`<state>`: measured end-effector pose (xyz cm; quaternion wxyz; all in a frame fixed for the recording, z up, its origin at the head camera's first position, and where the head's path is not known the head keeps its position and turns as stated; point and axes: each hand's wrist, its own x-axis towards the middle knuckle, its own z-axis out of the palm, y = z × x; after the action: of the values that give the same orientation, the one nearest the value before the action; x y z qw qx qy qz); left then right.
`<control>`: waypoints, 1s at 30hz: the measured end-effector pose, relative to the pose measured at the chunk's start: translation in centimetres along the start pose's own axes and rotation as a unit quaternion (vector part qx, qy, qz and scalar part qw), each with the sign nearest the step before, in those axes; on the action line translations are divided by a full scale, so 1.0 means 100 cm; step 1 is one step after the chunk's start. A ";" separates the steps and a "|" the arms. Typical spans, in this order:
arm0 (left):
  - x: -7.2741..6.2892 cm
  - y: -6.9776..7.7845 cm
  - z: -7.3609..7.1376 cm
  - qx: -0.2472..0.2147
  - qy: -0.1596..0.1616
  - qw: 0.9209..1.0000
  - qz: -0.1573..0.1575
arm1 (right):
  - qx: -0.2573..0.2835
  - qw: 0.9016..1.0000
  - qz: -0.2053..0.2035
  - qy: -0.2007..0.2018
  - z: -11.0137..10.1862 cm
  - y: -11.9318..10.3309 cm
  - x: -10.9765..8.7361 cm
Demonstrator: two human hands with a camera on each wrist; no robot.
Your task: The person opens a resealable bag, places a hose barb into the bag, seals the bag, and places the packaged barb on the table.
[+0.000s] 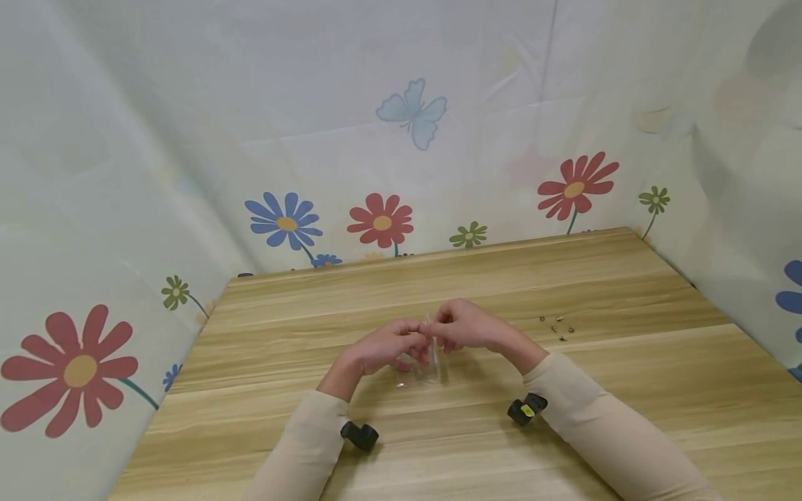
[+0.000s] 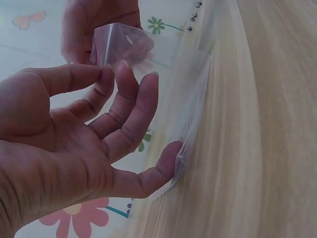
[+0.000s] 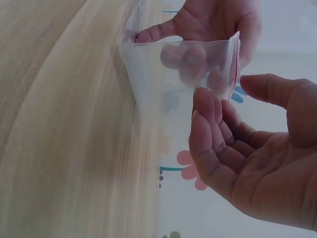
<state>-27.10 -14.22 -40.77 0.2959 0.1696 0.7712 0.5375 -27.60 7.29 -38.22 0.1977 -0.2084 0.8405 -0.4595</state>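
A clear zip-lock bag (image 1: 420,376) with a red stripe along its seal is between both hands, just over the wooden table. In the left wrist view, thumb and index finger of my left hand (image 2: 74,114) pinch the sealed end of the bag (image 2: 193,94). The little finger of that hand touches the lower end, while the middle fingers curl loosely. My right hand (image 3: 267,144) holds the other corner of the striped edge, thumb on one side and curled fingers on the other. Part of that hand shows through the plastic in the left wrist view.
Several small metal pieces (image 1: 554,328), like tiny screws or nuts, lie on the wooden table (image 1: 351,306) to the right of the hands. A pale curtain (image 1: 301,125) printed with flowers surrounds the table's back and sides. Black wrist cameras sit on both sleeves.
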 end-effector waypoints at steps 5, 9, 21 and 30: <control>0.001 0.000 0.001 -0.003 0.002 1.000 -0.004 | 0.002 1.000 -0.006 -0.002 0.000 -0.002 -0.001; 0.001 0.001 0.002 -0.003 0.005 1.000 -0.005 | -0.006 1.000 -0.010 -0.002 0.000 -0.003 -0.001; 0.003 0.003 0.006 0.007 0.035 0.999 -0.004 | -0.045 0.999 -0.013 0.014 0.005 -0.002 0.000; 0.002 0.004 0.010 0.003 0.048 0.999 -0.003 | -0.081 0.995 -0.044 0.043 0.011 -0.005 -0.001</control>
<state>-26.65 -13.29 -40.70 0.2598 0.1423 0.7866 0.5418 -26.89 6.38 -38.32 0.1233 -0.2406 0.8727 -0.4065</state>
